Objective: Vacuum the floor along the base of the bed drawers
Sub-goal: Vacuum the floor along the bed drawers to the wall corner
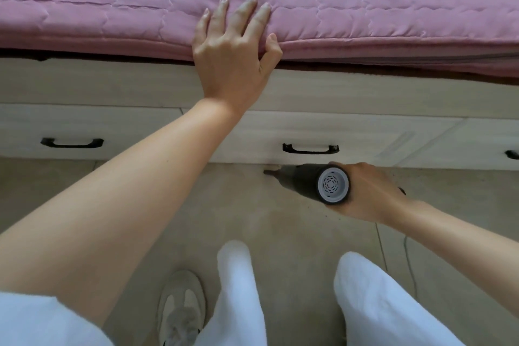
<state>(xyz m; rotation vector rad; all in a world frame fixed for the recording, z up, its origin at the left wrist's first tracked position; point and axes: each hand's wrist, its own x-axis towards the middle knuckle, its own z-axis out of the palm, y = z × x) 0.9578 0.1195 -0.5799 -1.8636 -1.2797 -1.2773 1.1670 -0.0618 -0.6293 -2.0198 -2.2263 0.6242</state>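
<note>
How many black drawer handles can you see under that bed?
3: one handle on the left drawer, one on the middle drawer above the vacuum, and one cut off at the right edge. More may lie out of view.

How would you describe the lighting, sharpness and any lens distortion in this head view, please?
Head view: soft, even daylight with no glare; a dark shadow band under the pink mattress edge. The wide lens bows the drawer fronts. The left hand is fairly sharp; the handheld vacuum in the right hand is slightly soft, as are the white trousers.
</note>
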